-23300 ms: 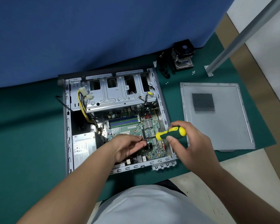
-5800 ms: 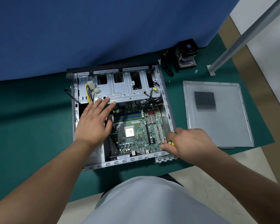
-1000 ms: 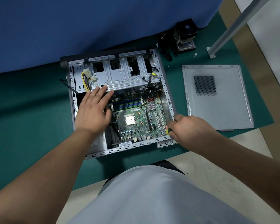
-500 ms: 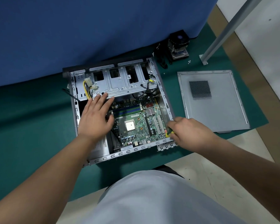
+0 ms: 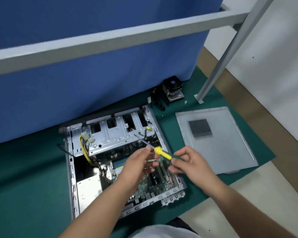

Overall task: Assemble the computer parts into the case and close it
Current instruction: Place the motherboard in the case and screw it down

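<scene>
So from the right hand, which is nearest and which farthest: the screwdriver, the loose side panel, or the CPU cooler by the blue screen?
1. Screwdriver: in the right hand's grip, over the open case.
2. Side panel: flat on the green mat, just to the right.
3. CPU cooler: at the back, against the blue screen.

Green mat (image 5: 27, 182) under open case (image 5: 70, 177), side panel (image 5: 227, 152), cooler (image 5: 173, 89)

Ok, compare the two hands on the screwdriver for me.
The left hand pinches the screwdriver at its metal shaft, by the yellow collar; the right hand holds the green handle end. The left palm faces up and right; the right shows its back. Both hold the tool above the open case.
</scene>
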